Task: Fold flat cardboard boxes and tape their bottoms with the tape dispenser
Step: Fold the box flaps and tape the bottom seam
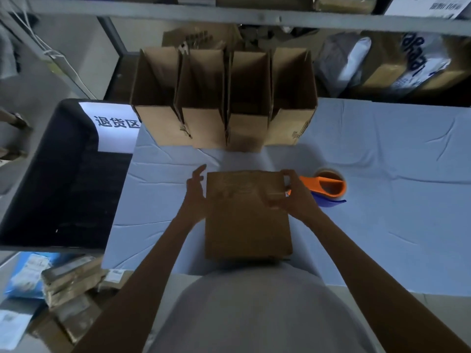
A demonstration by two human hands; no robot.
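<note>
Head view, packing station. A flat cardboard box [244, 225] lies on the light blue cloth of the table [382, 212], at the near middle, its near edge at the table's near edge in front of the person's torso.

The left hand [195, 188] stands at the box's far left corner, fingers straight and slightly spread, palm turned to the left edge; whether it presses the card cannot be told. The right hand [295, 197] grips the far right corner – thumb laid on the top face, fingers curled round the edge.

The tape dispenser [328, 186], orange with a blue part beneath, rests on the cloth just right of the box, partly hidden by the right hand.

At the far side of the table four erected cardboard boxes [221, 98] stand side by side, tops open.

Left of the table – a black bin [63, 174] bearing a white label [112, 123] with printed characters. Wrapped parcels [71, 284] lie on the floor at near left. A metal shelf rail [229, 16] crosses the far top.
</note>
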